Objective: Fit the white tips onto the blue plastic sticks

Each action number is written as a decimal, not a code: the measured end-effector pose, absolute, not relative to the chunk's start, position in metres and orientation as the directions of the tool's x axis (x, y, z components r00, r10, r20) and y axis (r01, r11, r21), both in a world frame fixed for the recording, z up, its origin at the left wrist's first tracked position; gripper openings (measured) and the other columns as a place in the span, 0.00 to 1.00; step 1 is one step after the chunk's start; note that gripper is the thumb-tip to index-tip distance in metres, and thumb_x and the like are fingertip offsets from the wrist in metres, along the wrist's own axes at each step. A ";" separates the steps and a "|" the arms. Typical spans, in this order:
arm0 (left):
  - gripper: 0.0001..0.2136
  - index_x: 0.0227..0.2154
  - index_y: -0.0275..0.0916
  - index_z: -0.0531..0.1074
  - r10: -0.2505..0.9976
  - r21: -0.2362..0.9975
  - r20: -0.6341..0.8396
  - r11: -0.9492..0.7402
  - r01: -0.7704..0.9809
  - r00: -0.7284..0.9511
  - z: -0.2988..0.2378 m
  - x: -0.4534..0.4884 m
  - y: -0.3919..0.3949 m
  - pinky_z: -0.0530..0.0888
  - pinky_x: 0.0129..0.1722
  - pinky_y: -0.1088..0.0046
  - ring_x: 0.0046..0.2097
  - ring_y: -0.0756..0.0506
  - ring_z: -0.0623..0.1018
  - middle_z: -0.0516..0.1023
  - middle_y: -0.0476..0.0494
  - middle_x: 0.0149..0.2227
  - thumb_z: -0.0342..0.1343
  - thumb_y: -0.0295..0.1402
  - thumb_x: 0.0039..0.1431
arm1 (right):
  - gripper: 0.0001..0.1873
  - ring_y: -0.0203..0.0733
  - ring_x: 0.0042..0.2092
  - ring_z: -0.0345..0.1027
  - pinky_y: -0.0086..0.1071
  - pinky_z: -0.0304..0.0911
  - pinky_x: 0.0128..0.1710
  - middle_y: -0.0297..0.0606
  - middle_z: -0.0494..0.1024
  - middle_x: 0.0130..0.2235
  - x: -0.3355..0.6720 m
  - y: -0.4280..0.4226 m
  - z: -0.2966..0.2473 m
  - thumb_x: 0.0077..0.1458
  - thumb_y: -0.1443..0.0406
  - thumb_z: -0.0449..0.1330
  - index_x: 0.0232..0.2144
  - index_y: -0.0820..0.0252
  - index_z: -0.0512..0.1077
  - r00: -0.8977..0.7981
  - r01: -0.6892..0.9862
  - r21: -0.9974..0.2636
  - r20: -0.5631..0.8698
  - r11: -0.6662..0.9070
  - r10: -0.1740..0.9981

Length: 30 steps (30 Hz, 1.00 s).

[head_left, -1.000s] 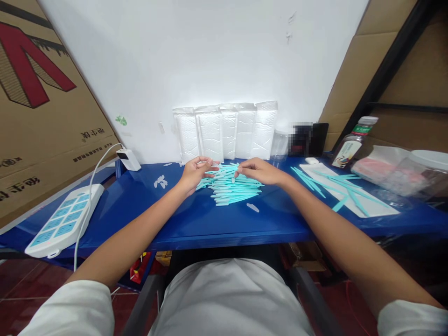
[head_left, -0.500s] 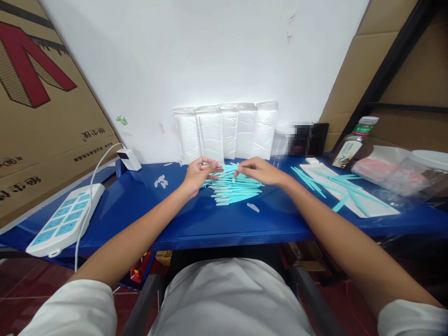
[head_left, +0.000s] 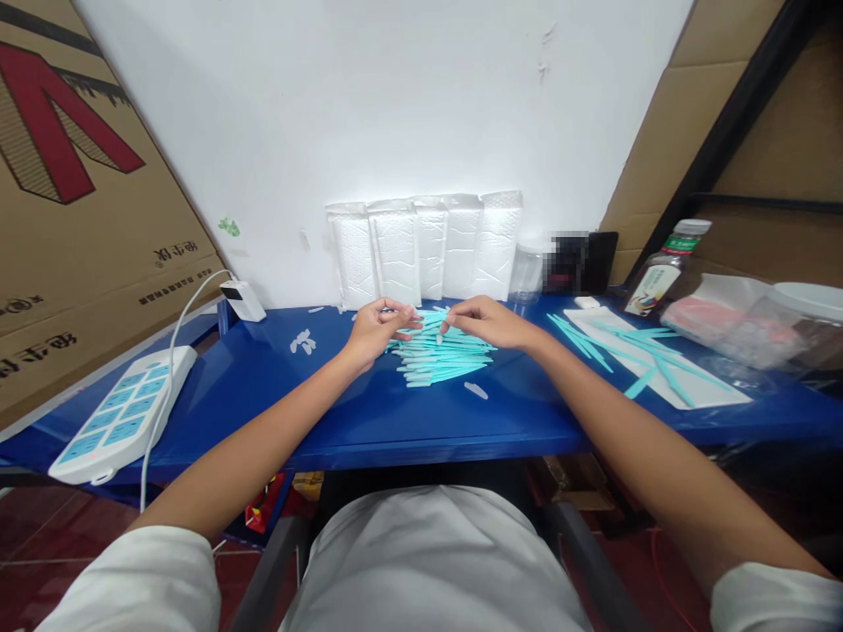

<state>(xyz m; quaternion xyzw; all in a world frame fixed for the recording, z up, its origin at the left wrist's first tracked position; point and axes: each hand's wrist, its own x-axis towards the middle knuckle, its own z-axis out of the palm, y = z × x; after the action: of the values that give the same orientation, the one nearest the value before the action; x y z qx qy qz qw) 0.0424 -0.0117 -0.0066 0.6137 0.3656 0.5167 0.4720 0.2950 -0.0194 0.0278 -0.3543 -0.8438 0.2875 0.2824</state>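
Note:
Thin teal sticks with pale ends lie in a loose pile on the blue table, right under both hands. My left hand is at the pile's left side, thumb and forefinger pinched together; what lies between them is too small to make out. From the right, my right hand reaches over the pile with fingers closed on a thin teal stick, its pale end showing below the fingertips. Small clear caps lie to the left, and a single clear cap sits in front of the pile.
White padded envelopes stand against the wall behind the pile. A power strip lies at left near a small white device. At right are a white sheet bearing more teal sticks, a bottle and a clear jar.
Both hands stay over the pile in nearly the same pose. My left fingers have shifted very slightly; nothing else has visibly moved.

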 end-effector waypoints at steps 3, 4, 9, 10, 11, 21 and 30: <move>0.21 0.36 0.36 0.73 0.916 0.946 0.315 -0.324 -0.005 0.248 -0.010 0.045 -0.015 0.81 0.37 0.63 0.44 0.35 0.86 0.86 0.34 0.36 0.71 0.49 0.53 | 0.23 0.33 0.26 0.46 0.32 0.44 0.28 0.28 0.57 0.21 0.291 -0.023 0.029 0.64 0.51 0.56 0.34 0.64 0.80 -0.605 0.423 -0.694 0.262 0.583 0.752; 0.21 0.36 0.36 0.72 0.912 0.944 0.318 -0.331 0.006 0.259 -0.011 0.046 -0.016 0.81 0.37 0.63 0.43 0.35 0.86 0.86 0.34 0.35 0.71 0.49 0.53 | 0.24 0.33 0.26 0.46 0.32 0.43 0.28 0.28 0.57 0.21 0.289 -0.025 0.029 0.65 0.50 0.56 0.30 0.63 0.78 -0.618 0.413 -0.698 0.257 0.585 0.743; 0.21 0.34 0.37 0.72 0.911 0.946 0.299 -0.322 0.037 0.283 -0.012 0.050 -0.019 0.80 0.33 0.65 0.40 0.36 0.86 0.86 0.33 0.36 0.70 0.49 0.53 | 0.31 0.33 0.24 0.49 0.32 0.46 0.26 0.30 0.61 0.19 0.287 -0.026 0.027 0.63 0.42 0.56 0.19 0.59 0.65 -0.681 0.369 -0.731 0.208 0.574 0.702; 0.21 0.34 0.37 0.73 0.913 0.947 0.298 -0.319 0.034 0.279 -0.011 0.050 -0.019 0.79 0.33 0.66 0.40 0.36 0.86 0.86 0.33 0.35 0.71 0.49 0.53 | 0.32 0.34 0.24 0.50 0.32 0.47 0.27 0.31 0.61 0.19 0.287 -0.024 0.026 0.62 0.41 0.56 0.19 0.59 0.66 -0.676 0.373 -0.731 0.208 0.571 0.707; 0.21 0.34 0.37 0.73 0.915 0.947 0.299 -0.319 0.030 0.270 -0.010 0.051 -0.019 0.79 0.33 0.66 0.39 0.36 0.86 0.86 0.33 0.35 0.71 0.49 0.52 | 0.33 0.34 0.24 0.51 0.32 0.47 0.27 0.31 0.62 0.19 0.288 -0.023 0.026 0.62 0.40 0.56 0.19 0.59 0.67 -0.661 0.384 -0.727 0.214 0.569 0.719; 0.21 0.36 0.37 0.72 0.956 0.959 0.284 -0.283 -0.019 0.073 -0.005 0.031 -0.001 0.78 0.31 0.70 0.38 0.41 0.85 0.86 0.34 0.40 0.70 0.48 0.54 | 0.49 0.35 0.24 0.53 0.34 0.42 0.22 0.42 0.74 0.30 0.315 0.003 0.032 0.57 0.28 0.40 0.43 0.61 0.79 -0.236 0.146 -0.931 0.297 0.336 0.925; 0.20 0.35 0.37 0.71 0.949 0.951 0.310 -0.310 -0.008 0.048 -0.005 0.027 0.002 0.77 0.31 0.71 0.37 0.42 0.85 0.86 0.35 0.39 0.70 0.47 0.54 | 0.48 0.36 0.20 0.52 0.35 0.41 0.21 0.36 0.67 0.22 0.329 0.014 0.033 0.55 0.26 0.40 0.44 0.57 0.75 0.085 0.130 -0.862 0.502 0.490 0.861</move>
<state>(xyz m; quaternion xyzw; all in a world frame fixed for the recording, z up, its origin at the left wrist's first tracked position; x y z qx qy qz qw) 0.0272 0.0020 -0.0050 0.5840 0.4028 0.5604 0.4274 0.3294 0.0138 0.0335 -0.4078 -0.6071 0.2980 0.6134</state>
